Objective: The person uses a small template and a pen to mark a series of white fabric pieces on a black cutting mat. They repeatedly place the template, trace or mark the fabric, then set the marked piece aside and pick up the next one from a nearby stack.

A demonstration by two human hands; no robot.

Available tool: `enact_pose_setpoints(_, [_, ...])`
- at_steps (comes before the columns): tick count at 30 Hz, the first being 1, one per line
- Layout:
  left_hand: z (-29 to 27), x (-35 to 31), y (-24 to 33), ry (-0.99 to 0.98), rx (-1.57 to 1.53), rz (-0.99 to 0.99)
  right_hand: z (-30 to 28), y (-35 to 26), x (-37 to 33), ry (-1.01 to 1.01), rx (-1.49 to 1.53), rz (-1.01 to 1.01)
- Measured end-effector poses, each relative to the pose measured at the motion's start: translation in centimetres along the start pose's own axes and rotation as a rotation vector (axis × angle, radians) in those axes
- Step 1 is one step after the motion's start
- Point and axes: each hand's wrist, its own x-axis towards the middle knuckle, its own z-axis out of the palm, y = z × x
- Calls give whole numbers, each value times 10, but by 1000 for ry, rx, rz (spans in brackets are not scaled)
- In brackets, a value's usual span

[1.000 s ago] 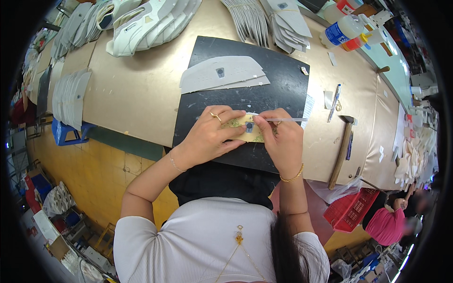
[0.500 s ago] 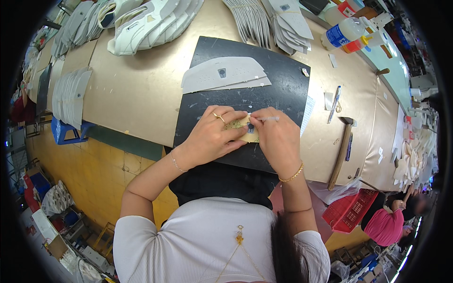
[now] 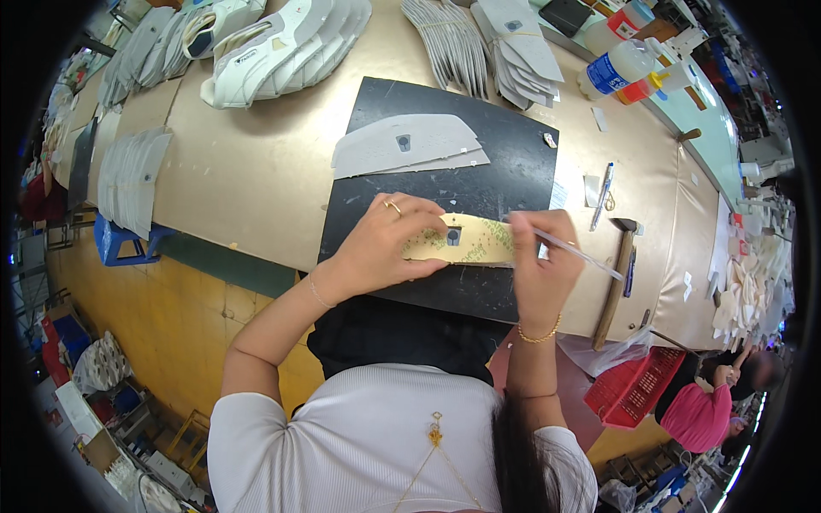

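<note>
The person sits at the near edge of the tabletop, both hands over a black mat that runs to that edge. The left hand has its fingers curled shut around the left end of a yellowish cut piece, pinning it on the mat's near half. The right hand is closed around a thin brush, gripped like a pen, its handle slanting off toward the hammer at the right. The step in hand looks like brushing glue onto the piece. The next stroke would call for the left hand to keep the piece flat while the brush runs along its right end. A stack of grey pieces lies on the mat's far half.
</note>
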Motion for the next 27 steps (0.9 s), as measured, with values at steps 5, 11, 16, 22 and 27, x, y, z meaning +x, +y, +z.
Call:
enact_pose_setpoints(5, [-12, 9, -2, 12, -136, -124, -15, 5, -1, 151, 107, -30])
enact_pose_setpoints(11, [-39, 25, -52, 291, 236, 0, -11, 7, -4, 120, 107, -53])
enact_pose_setpoints(16, [-19, 12, -26, 137, 121, 37, -13, 10, -6, 118, 85, -30])
enact_pose_setpoints(22, [12, -4, 1, 39, 113, 127, -11, 9, -5, 95, 93, -30])
enact_pose_setpoints(27, [14, -4, 1, 42, 130, 143, -11, 11, -6, 82, 97, -31])
